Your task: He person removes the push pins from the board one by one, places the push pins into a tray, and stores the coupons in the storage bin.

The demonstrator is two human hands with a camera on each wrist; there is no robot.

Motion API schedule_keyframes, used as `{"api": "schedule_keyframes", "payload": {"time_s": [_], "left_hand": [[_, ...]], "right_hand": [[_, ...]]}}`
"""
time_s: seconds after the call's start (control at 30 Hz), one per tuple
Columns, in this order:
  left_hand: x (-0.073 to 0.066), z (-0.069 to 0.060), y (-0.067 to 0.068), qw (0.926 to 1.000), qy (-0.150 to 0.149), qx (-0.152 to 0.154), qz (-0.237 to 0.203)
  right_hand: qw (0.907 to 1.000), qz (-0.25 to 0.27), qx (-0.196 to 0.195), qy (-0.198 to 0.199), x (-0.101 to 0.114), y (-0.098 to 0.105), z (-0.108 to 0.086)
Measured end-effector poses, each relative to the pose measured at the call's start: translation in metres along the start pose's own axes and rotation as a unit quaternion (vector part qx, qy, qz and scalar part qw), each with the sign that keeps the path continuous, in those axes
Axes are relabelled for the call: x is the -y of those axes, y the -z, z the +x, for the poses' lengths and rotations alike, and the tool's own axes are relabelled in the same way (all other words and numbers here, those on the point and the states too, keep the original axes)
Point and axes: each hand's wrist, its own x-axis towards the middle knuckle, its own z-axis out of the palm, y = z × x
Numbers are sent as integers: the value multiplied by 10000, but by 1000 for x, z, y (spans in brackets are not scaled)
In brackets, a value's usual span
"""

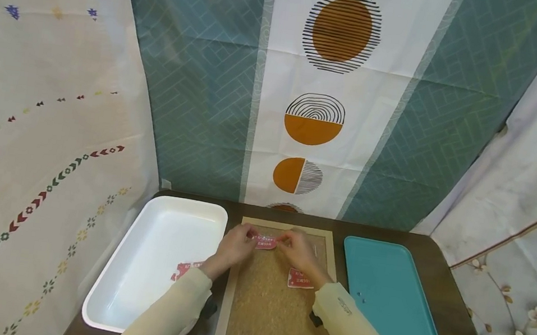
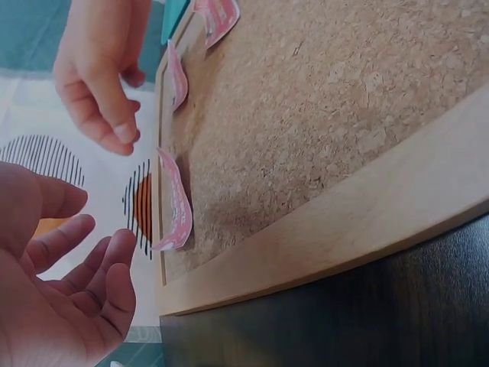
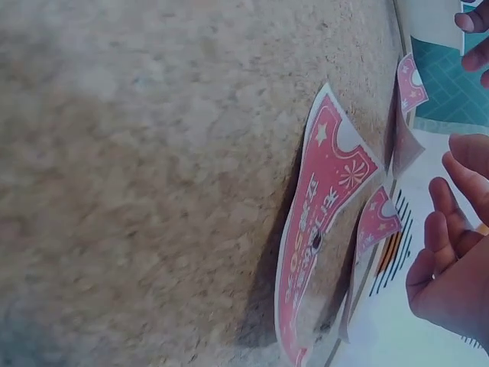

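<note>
Paper slips [image 3: 309, 210] are pink-and-white, the corkboard [image 1: 273, 324] speckled tan.

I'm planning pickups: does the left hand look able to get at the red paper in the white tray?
Likely yes: the left hand seems empty and the white tray uncovered; only the left sleeve partly hides the red paper.
</note>
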Motion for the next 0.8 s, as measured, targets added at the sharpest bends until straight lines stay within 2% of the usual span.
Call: {"api": "schedule_keyframes", "payload": {"time_s": [0.13, 0.33, 0.6, 0.8], "left_hand": [[2, -1, -3, 10000, -93, -12, -14], [4, 0, -4, 9997, -232, -73, 68], [5, 7, -6, 9996, -255, -7, 74], [10, 15, -12, 9994, -157, 165, 253]], "right_hand": [[9999, -37, -117, 28, 2, -5, 4], [9992, -101, -261, 282, 7, -11, 14], [9992, -266, -264, 138, 7, -19, 26], [9995, -87, -206, 207, 5, -26, 30]]}}
